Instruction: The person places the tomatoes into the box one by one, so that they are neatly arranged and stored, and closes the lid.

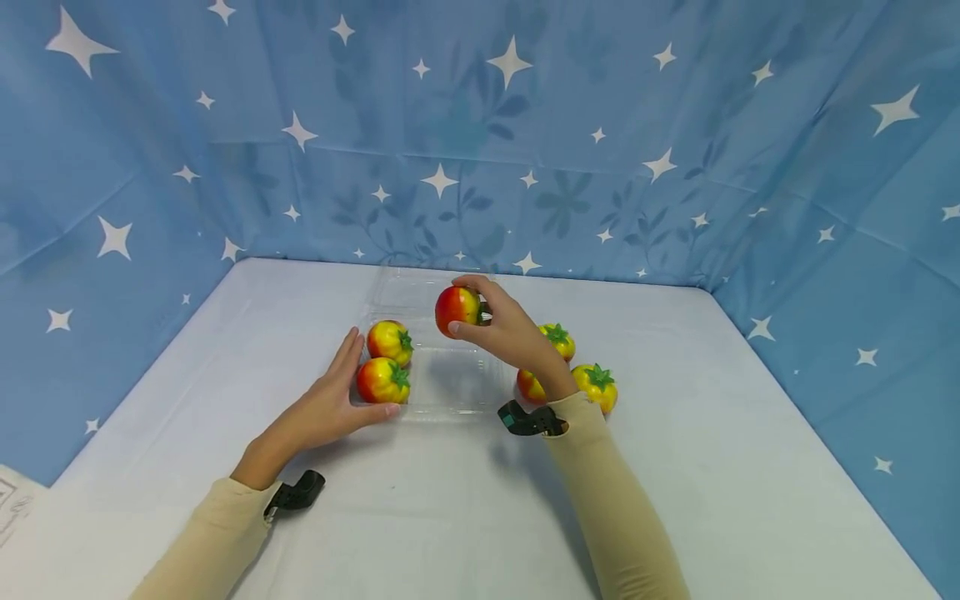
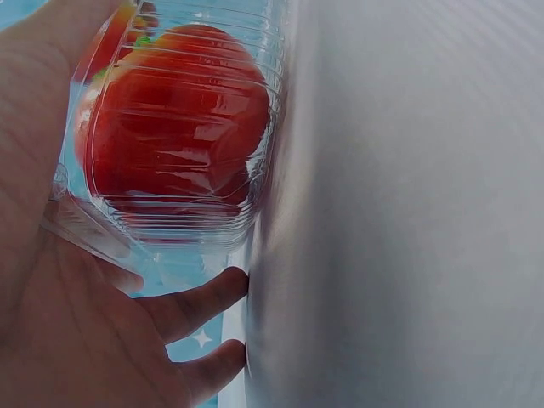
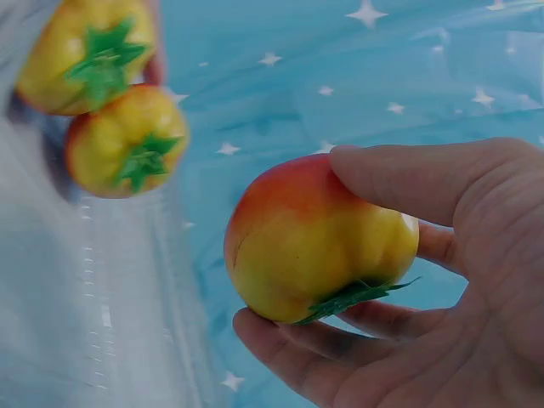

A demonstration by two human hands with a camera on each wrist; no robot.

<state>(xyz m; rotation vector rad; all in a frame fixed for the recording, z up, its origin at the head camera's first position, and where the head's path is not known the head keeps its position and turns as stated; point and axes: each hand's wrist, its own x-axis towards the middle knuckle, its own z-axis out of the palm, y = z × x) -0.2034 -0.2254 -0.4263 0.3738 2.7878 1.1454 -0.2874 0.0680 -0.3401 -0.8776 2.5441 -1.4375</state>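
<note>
Starry blue cloth [image 1: 637,125] behind, two fruits [image 1: 386,342] [image 1: 381,381] in a clear box [image 1: 457,375]

On the white table [image 1: 712,467] before me, the box stands open, its lid [image 1: 405,287] laid back on the far side. Both fruits sit inside along the left wall, one behind the other, green leaves turned to the right. With my right hand [image 1: 502,325] I grasp a third fruit [image 1: 455,311] between thumb and fingers, raised above the box, its leaves towards my palm. My left hand [image 1: 333,404] is relaxed, fingers stretched along the box's left side, thumb at the near edge. Three more fruits [image 1: 558,342] [image 1: 531,386] [image 1: 602,388] rest on the table right of the box, partly hidden by my right forearm [image 1: 615,500].
</note>
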